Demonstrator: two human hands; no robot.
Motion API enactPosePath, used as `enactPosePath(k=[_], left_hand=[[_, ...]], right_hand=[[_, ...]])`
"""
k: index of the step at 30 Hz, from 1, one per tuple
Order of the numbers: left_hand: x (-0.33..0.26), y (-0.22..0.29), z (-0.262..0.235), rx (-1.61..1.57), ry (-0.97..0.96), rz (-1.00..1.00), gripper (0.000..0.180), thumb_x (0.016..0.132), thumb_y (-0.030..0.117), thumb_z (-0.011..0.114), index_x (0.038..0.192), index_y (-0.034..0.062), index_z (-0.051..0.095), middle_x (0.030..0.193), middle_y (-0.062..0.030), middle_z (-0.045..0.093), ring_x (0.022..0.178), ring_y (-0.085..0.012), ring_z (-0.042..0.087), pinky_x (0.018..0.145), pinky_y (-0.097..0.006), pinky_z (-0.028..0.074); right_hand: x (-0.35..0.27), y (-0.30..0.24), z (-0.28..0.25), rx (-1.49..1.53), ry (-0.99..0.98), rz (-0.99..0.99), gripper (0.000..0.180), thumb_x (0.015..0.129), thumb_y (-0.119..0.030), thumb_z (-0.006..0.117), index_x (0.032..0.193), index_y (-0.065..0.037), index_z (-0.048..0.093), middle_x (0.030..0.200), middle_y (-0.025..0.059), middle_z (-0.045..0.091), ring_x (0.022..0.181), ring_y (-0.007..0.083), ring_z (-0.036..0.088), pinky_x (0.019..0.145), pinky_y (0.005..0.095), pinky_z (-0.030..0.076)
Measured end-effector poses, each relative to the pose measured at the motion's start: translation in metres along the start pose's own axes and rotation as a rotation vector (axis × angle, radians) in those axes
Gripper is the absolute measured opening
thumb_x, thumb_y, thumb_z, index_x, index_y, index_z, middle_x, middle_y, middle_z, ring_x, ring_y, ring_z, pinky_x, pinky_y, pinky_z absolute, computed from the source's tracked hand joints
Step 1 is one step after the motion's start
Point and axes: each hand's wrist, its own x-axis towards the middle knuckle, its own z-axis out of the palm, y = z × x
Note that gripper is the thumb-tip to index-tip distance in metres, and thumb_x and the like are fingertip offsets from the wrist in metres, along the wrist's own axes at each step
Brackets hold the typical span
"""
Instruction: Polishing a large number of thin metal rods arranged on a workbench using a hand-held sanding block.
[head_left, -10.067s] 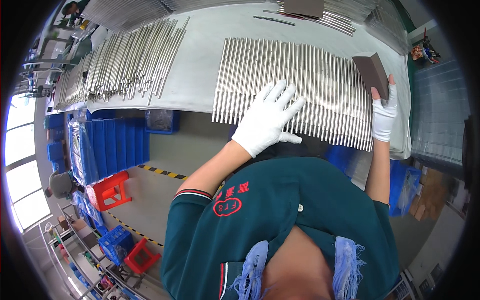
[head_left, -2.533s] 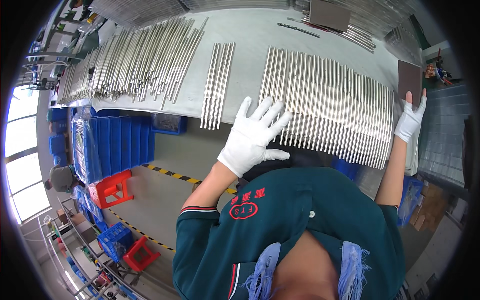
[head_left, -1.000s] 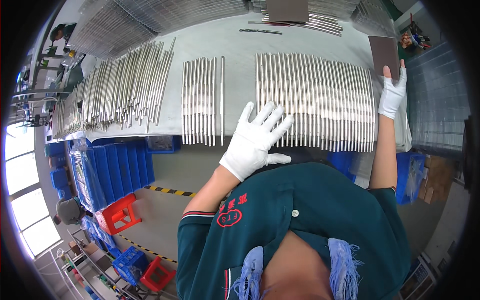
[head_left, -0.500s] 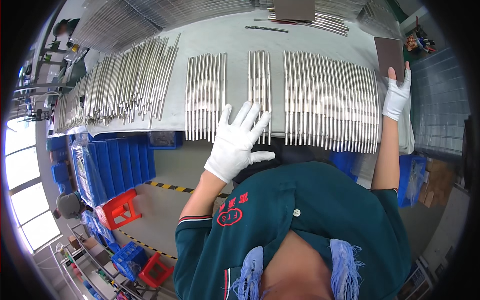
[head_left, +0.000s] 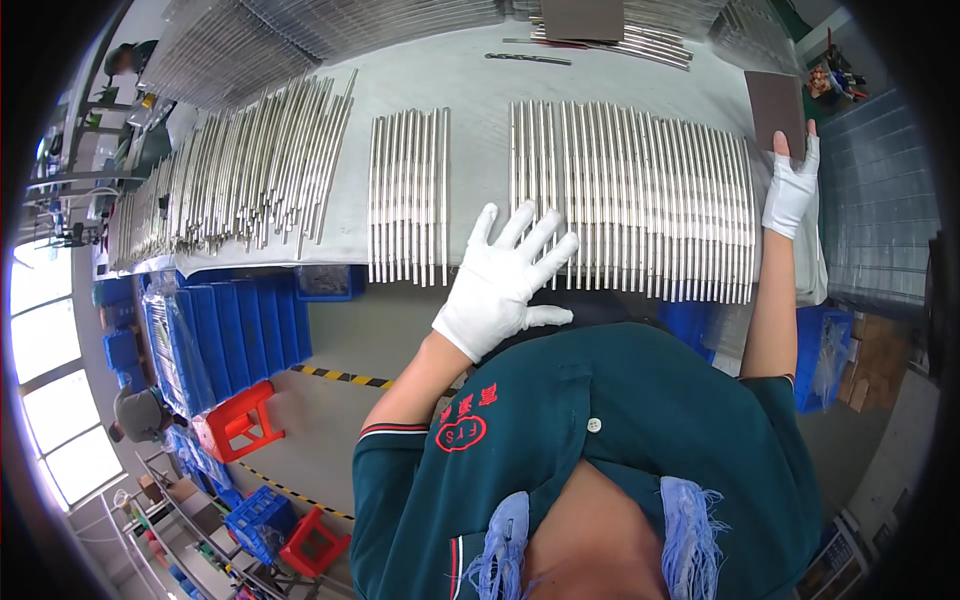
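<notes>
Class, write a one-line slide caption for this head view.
Gloved left hand spread flat on a row of metal rods; right hand touches a brown pad.

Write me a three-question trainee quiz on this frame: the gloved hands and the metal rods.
1. True or false: the left hand lies fingers spread by the near ends of the big row of rods.
2. What does the right hand touch? A) brown pad B) drill bit C) blue bins
3. How many flat rod groups lie apart on the table, not counting the loose heap?

Key: 1 true; 2 A; 3 two, the small group and the big row.
</notes>
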Motion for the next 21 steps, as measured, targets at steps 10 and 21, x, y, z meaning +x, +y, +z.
enactPosePath(k=[10,21], left_hand=[[0.001,-0.005,-0.018,0.092,-0.008,-0.057,0.094,0.074,0.066,0.069,0.147,0.0112,0.047,0.147,-0.0223,0.047,0.138,-0.0434,0.042,0.114,-0.061,0.026],[0.050,0.020,0.015,-0.054,-0.071,0.189,0.093,0.076,0.066,0.069,0.150,0.0152,0.044,0.149,-0.0169,0.047,0.140,-0.0385,0.041,0.117,-0.062,0.023]], right_hand=[[-0.001,-0.001,0.001,-0.029,0.007,-0.060,0.066,0.094,-0.019,0.074,0.150,-0.003,0.044,0.141,0.0124,0.056,0.125,0.0195,0.055,0.108,0.0320,0.042],[-0.001,-0.002,0.000,-0.031,0.008,-0.033,0.066,0.094,-0.018,0.074,0.151,-0.004,0.043,0.139,0.0117,0.057,0.122,0.0184,0.056,0.107,0.0314,0.042]])
